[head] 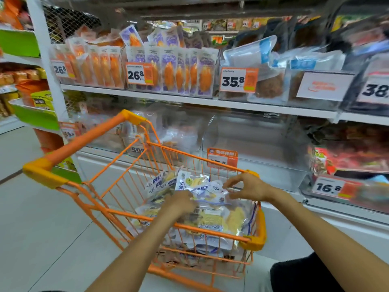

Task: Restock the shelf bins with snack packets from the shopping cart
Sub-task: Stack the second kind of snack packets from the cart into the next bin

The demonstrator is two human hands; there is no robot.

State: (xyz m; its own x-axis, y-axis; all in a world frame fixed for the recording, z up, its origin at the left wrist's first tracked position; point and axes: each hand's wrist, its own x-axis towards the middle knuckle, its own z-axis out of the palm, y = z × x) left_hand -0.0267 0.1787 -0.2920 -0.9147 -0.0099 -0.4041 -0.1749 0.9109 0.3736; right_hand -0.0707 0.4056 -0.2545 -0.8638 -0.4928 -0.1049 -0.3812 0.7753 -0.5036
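Note:
An orange wire shopping cart point(109, 171) stands in front of the shelf, filled with several clear snack packets point(202, 186) showing yellow contents and blue print. My left hand point(181, 204) reaches into the cart, fingers curled down onto the packet pile; the grip itself is hidden under the hand. My right hand point(246, 187) hovers over the far right corner of the cart, fingers and thumb curved around the edge of a packet. Behind the cart, on the lower shelf, stands a clear plastic bin point(252, 144) that looks nearly bare.
The upper shelf point(189, 101) carries bins of orange and purple packets point(172, 72) and price tags 26.8, 35.8. A bin tagged 16.8 point(328, 187) sits at the right. Light floor tiles point(42, 228) lie left of the cart. The frame is motion-blurred.

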